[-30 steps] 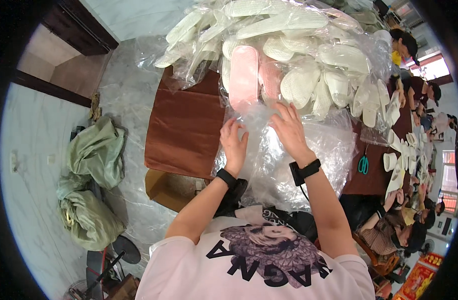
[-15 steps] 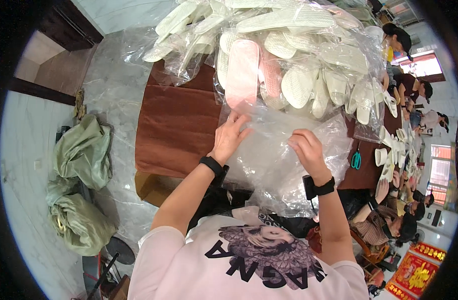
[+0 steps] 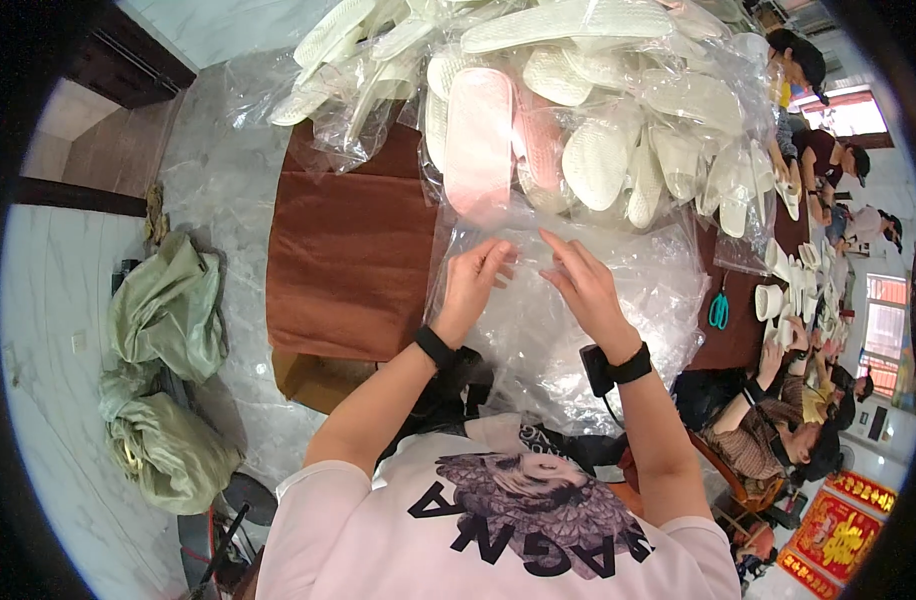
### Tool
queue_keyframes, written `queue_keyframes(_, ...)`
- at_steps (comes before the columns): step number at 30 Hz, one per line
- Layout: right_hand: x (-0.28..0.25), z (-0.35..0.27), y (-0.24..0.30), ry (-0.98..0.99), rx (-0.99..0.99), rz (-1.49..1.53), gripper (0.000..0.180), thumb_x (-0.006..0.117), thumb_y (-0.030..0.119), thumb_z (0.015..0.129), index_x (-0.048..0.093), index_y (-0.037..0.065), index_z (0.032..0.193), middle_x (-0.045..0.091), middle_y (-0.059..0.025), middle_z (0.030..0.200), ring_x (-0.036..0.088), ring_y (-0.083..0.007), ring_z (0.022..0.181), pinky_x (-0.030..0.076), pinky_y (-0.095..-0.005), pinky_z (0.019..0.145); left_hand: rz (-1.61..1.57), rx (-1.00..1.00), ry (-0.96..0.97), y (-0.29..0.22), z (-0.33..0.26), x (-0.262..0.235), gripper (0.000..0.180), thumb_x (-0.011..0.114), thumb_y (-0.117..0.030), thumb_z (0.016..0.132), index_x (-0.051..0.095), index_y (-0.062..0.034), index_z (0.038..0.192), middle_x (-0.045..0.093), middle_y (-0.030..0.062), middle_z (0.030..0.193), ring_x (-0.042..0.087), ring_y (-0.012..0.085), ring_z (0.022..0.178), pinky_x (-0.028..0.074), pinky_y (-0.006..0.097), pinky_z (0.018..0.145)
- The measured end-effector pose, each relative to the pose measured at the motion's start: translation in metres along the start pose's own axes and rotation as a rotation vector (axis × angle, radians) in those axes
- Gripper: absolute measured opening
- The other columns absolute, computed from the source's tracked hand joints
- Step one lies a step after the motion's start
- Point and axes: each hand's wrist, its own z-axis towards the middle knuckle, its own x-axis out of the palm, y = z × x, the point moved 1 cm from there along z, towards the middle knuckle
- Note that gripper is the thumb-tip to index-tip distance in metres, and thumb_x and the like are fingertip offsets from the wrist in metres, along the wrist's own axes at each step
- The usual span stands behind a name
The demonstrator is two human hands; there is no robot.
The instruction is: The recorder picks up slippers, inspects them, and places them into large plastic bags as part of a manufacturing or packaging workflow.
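A stack of clear plastic bags [image 3: 618, 300] lies on the brown-covered table in front of me. My left hand [image 3: 475, 285] is over the stack's left part, with fingers curled and thumb and fingertips together, seemingly pinching a thin clear bag edge. To its right, my right hand [image 3: 585, 290] hovers above the bags, index finger stretched out and thumb apart. Just beyond my hands, a pink slipper [image 3: 478, 140] in clear plastic lies sole up. Another pink slipper [image 3: 541, 150] is beside it, partly covered by plastic.
Several bagged pale-green slippers [image 3: 593, 165] are heaped along the far side. Teal-handled scissors [image 3: 718, 310] lie right of the bags. Brown cloth [image 3: 348, 260] covers the table's left part. Green sacks [image 3: 168, 310] stand on the floor at left. Co-workers [image 3: 778, 430] sit along the right.
My right hand has moved left and a little forward, and its fingers have spread. The left hand has shifted slightly, its fingers drawing together. The hands are closer to each other.
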Motion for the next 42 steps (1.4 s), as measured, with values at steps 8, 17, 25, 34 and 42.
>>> queue_keyframes(8, -0.006, 0.001, -0.007, -0.079, -0.016, 0.038, 0.017, 0.068, 0.004, 0.084, 0.06, 0.003, 0.098, 0.059, -0.0115, 0.094, 0.061, -0.03, 0.083, 0.05, -0.0369, 0.072, 0.179, 0.235, -0.112, 0.026, -0.04, 0.028, 0.028, 0.057, -0.024, 0.099, 0.063, -0.0025, 0.115, 0.064, 0.0141, 0.079, 0.06, 0.0164, 0.068, 0.046, 0.031, 0.06)
queue_keyframes(17, -0.005, -0.015, -0.015, 0.001, 0.029, -0.077, 0.02, 0.068, 0.002, 0.082, 0.06, 0.004, 0.1, 0.065, -0.0118, 0.099, 0.062, -0.0312, 0.089, 0.05, -0.0384, 0.077, 0.386, 0.389, -0.25, -0.003, -0.007, 0.003, 0.022, 0.063, -0.013, 0.091, 0.065, -0.0066, 0.112, 0.065, 0.0104, 0.092, 0.062, 0.0236, 0.089, 0.047, 0.035, 0.076)
queue_keyframes(25, 0.002, 0.007, 0.002, 0.013, -0.083, -0.015, 0.052, 0.072, 0.008, 0.081, 0.056, 0.01, 0.13, 0.062, -0.0122, 0.095, 0.06, -0.0292, 0.085, 0.049, -0.0377, 0.076, 0.815, 0.659, -0.226, -0.004, 0.026, -0.005, 0.009, 0.066, -0.008, 0.086, 0.067, -0.0067, 0.095, 0.064, 0.007, 0.099, 0.06, 0.0235, 0.097, 0.047, 0.038, 0.077)
queue_keyframes(34, 0.001, 0.017, -0.009, -0.109, -0.096, -0.156, 0.02, 0.069, 0.008, 0.081, 0.061, 0.003, 0.099, 0.062, -0.0117, 0.096, 0.058, -0.03, 0.092, 0.047, -0.0397, 0.077, 0.239, 0.306, -0.303, -0.001, -0.002, -0.003, 0.024, 0.06, -0.019, 0.096, 0.064, -0.0014, 0.112, 0.067, 0.0105, 0.103, 0.062, 0.0204, 0.092, 0.049, 0.032, 0.082)
queue_keyframes(42, 0.009, 0.025, -0.02, -0.087, -0.157, -0.117, 0.019, 0.069, 0.003, 0.079, 0.061, 0.004, 0.096, 0.064, -0.0122, 0.104, 0.059, -0.0331, 0.098, 0.047, -0.041, 0.082, 0.275, 0.205, -0.228, 0.014, -0.03, 0.002, 0.018, 0.061, -0.013, 0.094, 0.065, 0.0022, 0.102, 0.064, 0.0149, 0.094, 0.064, 0.025, 0.085, 0.049, 0.037, 0.081)
